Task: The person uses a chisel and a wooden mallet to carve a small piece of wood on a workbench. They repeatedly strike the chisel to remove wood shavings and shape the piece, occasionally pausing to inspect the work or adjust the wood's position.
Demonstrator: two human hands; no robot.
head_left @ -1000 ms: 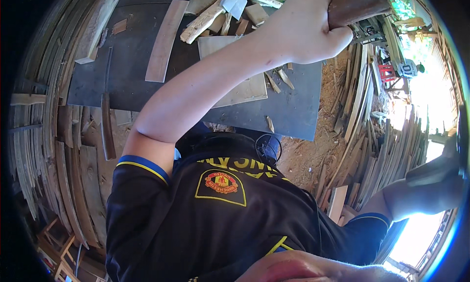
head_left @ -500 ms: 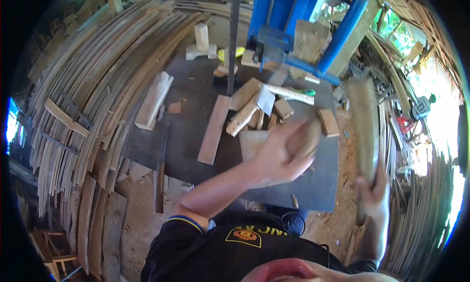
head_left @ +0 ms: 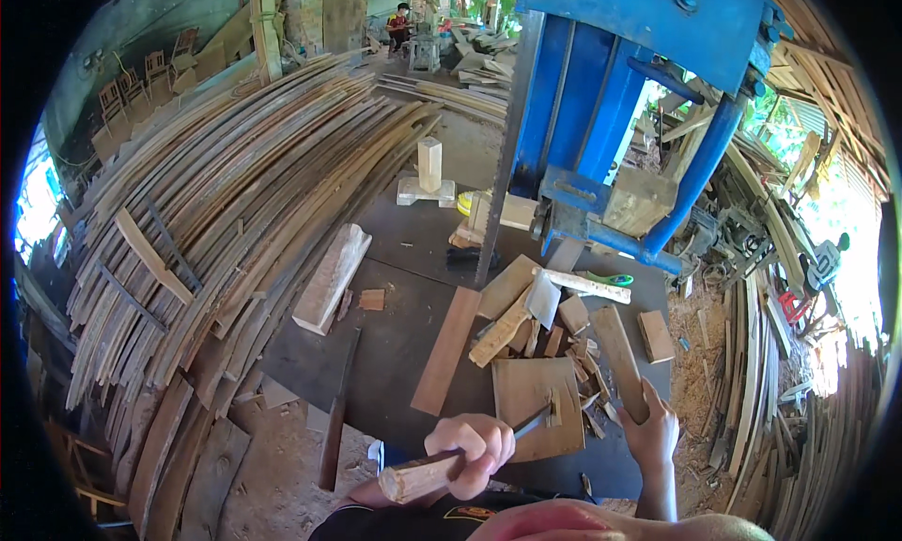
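Note:
My left hand (head_left: 470, 452) is closed round the wooden handle of a chisel (head_left: 416, 478). Its thin metal blade points toward a square wooden board (head_left: 537, 381) on the dark table (head_left: 395, 358); whether the tip touches it I cannot tell. My right hand (head_left: 651, 430) grips the near end of a thick wooden bar (head_left: 617, 360), tilted over the table's right side. Wood chips (head_left: 590, 376) lie between bar and board. Beyond them are a whitish flat plate (head_left: 542, 299), a rough wood piece (head_left: 501, 332) and a small block (head_left: 657, 336).
A blue bandsaw frame (head_left: 601, 99) with an upright blade (head_left: 512, 156) stands at the table's far side. Long planks (head_left: 235, 212) fill the left. A carved beam (head_left: 332, 278), a reddish strip (head_left: 447, 351) and a long thin tool (head_left: 336, 428) lie leftward. Far back is a person (head_left: 398, 26).
My right hand has come down from its raised place at the right, bringing the wooden bar over the table. My left hand has moved nearer to me with the chisel, now clearly visible.

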